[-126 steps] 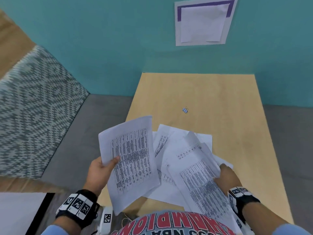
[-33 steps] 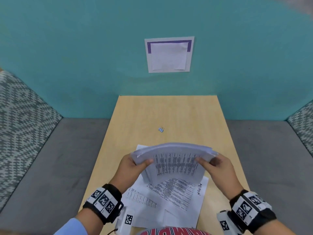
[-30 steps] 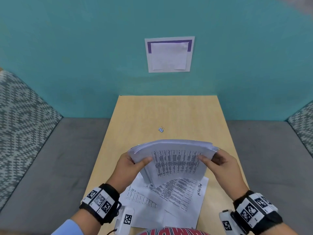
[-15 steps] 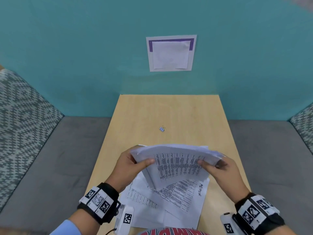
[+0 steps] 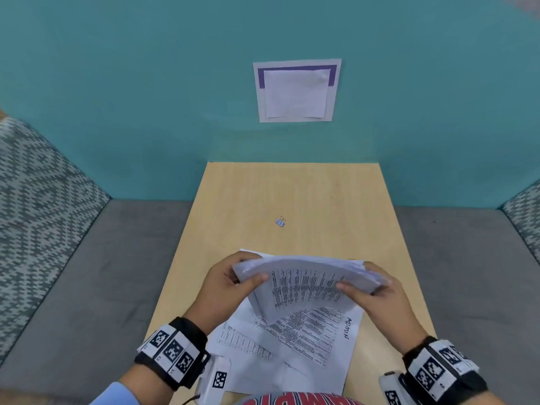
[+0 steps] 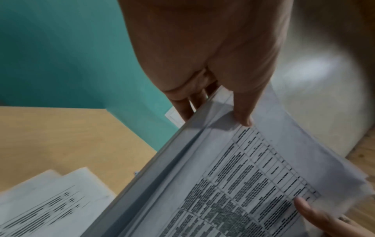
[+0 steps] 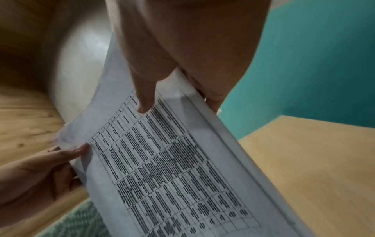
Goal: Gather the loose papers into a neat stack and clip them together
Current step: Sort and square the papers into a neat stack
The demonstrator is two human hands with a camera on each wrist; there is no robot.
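Stack (image 5: 306, 283) lower toward bench (image 5: 292, 191) than before; long axis left-right, both hands (image 5: 226, 290) (image 5: 377, 299) pinching its ends.

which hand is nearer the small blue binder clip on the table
Left, narrowly. The left hand sits below-left of the small blue binder clip; the right hand is farther, below-right. Both grip the paper stack.

Stack (image 5: 306, 285) above loose sheets (image 5: 295, 346) at table (image 5: 336, 200) near edge; clip (image 5: 280, 221) beyond, mid-table
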